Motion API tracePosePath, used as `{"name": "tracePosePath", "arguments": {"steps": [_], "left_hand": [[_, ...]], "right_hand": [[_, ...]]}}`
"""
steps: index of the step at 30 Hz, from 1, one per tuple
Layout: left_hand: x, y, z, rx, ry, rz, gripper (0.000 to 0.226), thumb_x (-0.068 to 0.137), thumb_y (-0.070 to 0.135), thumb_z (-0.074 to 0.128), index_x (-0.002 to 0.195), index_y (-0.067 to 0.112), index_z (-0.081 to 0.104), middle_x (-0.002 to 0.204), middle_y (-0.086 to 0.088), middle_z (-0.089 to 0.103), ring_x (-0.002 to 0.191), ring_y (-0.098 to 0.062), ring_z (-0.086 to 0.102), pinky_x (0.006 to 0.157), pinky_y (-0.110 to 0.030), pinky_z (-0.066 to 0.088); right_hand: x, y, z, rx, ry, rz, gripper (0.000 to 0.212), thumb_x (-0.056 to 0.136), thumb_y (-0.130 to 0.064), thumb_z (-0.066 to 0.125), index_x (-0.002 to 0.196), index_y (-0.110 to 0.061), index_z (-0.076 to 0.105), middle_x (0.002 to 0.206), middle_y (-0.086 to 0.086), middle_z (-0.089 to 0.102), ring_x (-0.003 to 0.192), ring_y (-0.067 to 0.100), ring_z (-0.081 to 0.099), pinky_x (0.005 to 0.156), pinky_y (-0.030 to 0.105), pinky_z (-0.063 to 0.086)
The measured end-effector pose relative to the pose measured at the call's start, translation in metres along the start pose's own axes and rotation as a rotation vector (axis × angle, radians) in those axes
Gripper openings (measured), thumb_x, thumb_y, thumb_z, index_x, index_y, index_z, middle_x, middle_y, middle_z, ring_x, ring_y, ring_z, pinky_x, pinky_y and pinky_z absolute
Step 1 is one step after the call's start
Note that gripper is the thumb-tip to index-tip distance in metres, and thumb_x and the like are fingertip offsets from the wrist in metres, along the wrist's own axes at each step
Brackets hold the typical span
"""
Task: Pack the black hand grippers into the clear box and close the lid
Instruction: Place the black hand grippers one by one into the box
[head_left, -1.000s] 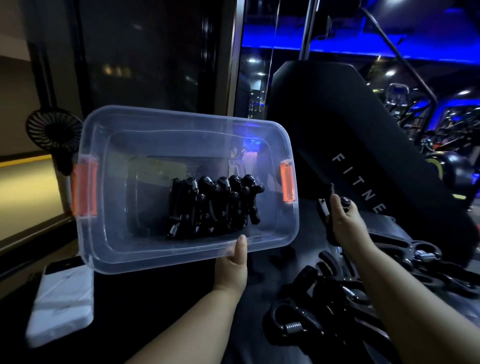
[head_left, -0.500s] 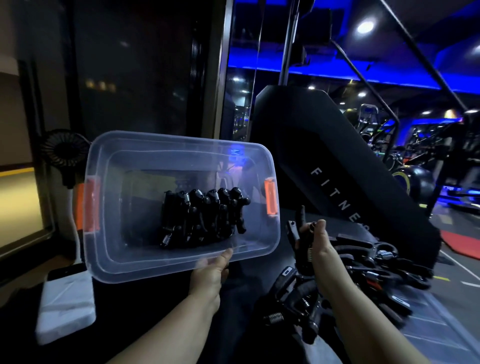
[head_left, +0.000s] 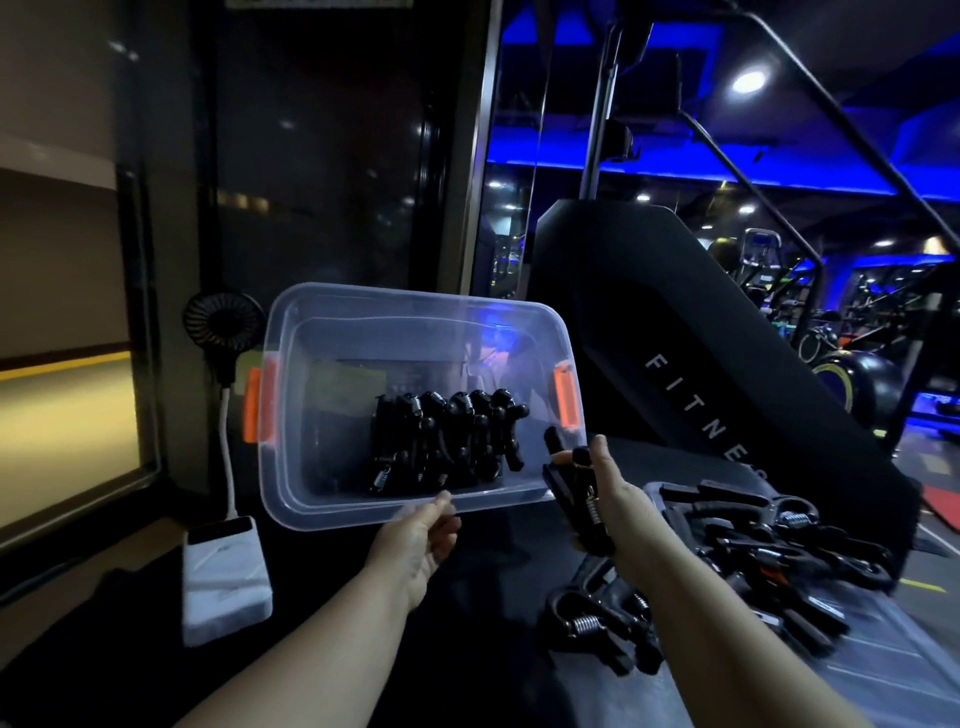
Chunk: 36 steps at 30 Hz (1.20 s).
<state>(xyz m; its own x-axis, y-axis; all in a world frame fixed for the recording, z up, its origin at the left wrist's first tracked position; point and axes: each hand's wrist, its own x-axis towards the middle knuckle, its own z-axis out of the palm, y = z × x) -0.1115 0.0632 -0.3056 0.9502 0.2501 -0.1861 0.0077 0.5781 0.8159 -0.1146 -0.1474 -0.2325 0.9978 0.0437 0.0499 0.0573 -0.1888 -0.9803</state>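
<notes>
The left hand (head_left: 415, 540) grips the near rim of the clear box (head_left: 322, 415), which is tipped up with its open side facing the person. A row of black hand grippers (head_left: 447, 441) sits inside it, toward the right. The right hand (head_left: 613, 493) is wrapped round one more hand gripper (head_left: 574, 501) just beside the box's near right corner, and loose grippers (head_left: 769, 540) lie in a pile farther right.
</notes>
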Motion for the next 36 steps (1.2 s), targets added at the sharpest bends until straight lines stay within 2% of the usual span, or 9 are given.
{"name": "tracePosePath", "arguments": {"steps": [3, 8, 11, 14, 18, 24, 30, 33, 36], "left_hand": [[-0.004, 0.001, -0.006, 0.026, -0.012, -0.025, 0.015, 0.083, 0.023, 0.07, 0.085, 0.009, 0.066, 0.075, -0.002, 0.068, 0.072, -0.013, 0.065, 0.058, -0.023, 0.051], [-0.009, 0.003, -0.013, 0.038, 0.02, -0.041, 0.019, 0.08, 0.026, 0.074, 0.084, 0.009, 0.068, 0.07, 0.0, 0.068, 0.069, -0.012, 0.064, 0.059, -0.023, 0.052], [-0.011, 0.006, -0.019, 0.047, 0.047, -0.029, 0.02, 0.078, 0.028, 0.075, 0.083, 0.01, 0.068, 0.068, 0.002, 0.067, 0.064, -0.01, 0.062, 0.056, -0.021, 0.052], [-0.012, 0.009, -0.028, 0.07, 0.069, -0.004, 0.023, 0.075, 0.03, 0.078, 0.083, 0.012, 0.067, 0.065, 0.004, 0.064, 0.061, -0.008, 0.059, 0.053, -0.02, 0.051], [-0.012, 0.009, -0.037, 0.115, 0.087, 0.005, 0.029, 0.072, 0.034, 0.08, 0.084, 0.013, 0.064, 0.067, 0.005, 0.063, 0.058, -0.006, 0.055, 0.051, -0.019, 0.048], [-0.009, 0.005, -0.045, 0.163, 0.12, 0.004, 0.04, 0.072, 0.04, 0.079, 0.097, 0.015, 0.059, 0.05, 0.008, 0.036, 0.04, -0.006, 0.022, 0.037, -0.019, 0.021], [-0.011, 0.004, -0.049, 0.161, 0.196, 0.033, 0.04, 0.071, 0.043, 0.079, 0.093, 0.017, 0.058, 0.034, 0.014, 0.039, 0.034, -0.005, 0.02, 0.032, -0.018, 0.022], [-0.013, 0.003, -0.051, 0.11, 0.209, 0.035, 0.038, 0.073, 0.039, 0.078, 0.093, 0.014, 0.057, 0.035, 0.014, 0.041, 0.034, -0.004, 0.021, 0.033, -0.016, 0.026], [-0.014, 0.001, -0.052, 0.111, 0.203, 0.029, 0.037, 0.073, 0.04, 0.078, 0.091, 0.015, 0.057, 0.038, 0.014, 0.038, 0.036, -0.005, 0.023, 0.04, -0.017, 0.031]], "right_hand": [[0.002, -0.005, 0.008, 0.065, -0.066, 0.038, 0.078, 0.051, -0.092, 0.05, 0.093, -0.032, 0.076, 0.08, -0.004, 0.071, 0.061, 0.013, 0.063, 0.057, 0.027, 0.047], [0.001, -0.015, 0.022, 0.043, -0.194, 0.001, 0.015, 0.081, -0.044, 0.068, 0.094, -0.037, 0.065, 0.078, -0.003, 0.059, 0.054, 0.007, 0.054, 0.047, 0.019, 0.042], [0.003, -0.014, 0.025, -0.05, -0.202, -0.01, 0.032, 0.086, -0.017, 0.064, 0.11, -0.035, 0.055, 0.077, 0.003, 0.054, 0.053, 0.013, 0.05, 0.048, 0.024, 0.044], [0.005, -0.016, 0.027, -0.142, -0.142, 0.017, 0.018, 0.083, -0.011, 0.062, 0.099, -0.016, 0.056, 0.076, 0.01, 0.053, 0.059, 0.021, 0.053, 0.054, 0.029, 0.048], [0.01, -0.02, 0.02, -0.273, -0.081, 0.054, 0.004, 0.076, -0.006, 0.056, 0.072, -0.007, 0.055, 0.051, 0.005, 0.051, 0.041, 0.017, 0.052, 0.045, 0.021, 0.041], [0.012, -0.025, 0.014, -0.497, -0.218, 0.191, 0.013, 0.088, -0.011, 0.046, 0.097, -0.018, 0.05, 0.079, 0.013, 0.05, 0.052, 0.022, 0.052, 0.049, 0.03, 0.049], [0.012, -0.031, 0.008, -0.656, -0.247, 0.193, 0.018, 0.09, -0.017, 0.045, 0.106, -0.026, 0.048, 0.081, 0.011, 0.049, 0.047, 0.017, 0.047, 0.039, 0.018, 0.039], [0.014, -0.029, 0.005, -0.682, -0.242, 0.19, 0.018, 0.092, -0.03, 0.052, 0.108, -0.021, 0.052, 0.077, 0.01, 0.049, 0.046, 0.017, 0.047, 0.041, 0.018, 0.038], [0.018, -0.029, 0.001, -0.662, -0.266, 0.16, 0.037, 0.088, -0.049, 0.059, 0.101, -0.014, 0.057, 0.068, 0.01, 0.047, 0.042, 0.016, 0.038, 0.042, 0.018, 0.031]]}}
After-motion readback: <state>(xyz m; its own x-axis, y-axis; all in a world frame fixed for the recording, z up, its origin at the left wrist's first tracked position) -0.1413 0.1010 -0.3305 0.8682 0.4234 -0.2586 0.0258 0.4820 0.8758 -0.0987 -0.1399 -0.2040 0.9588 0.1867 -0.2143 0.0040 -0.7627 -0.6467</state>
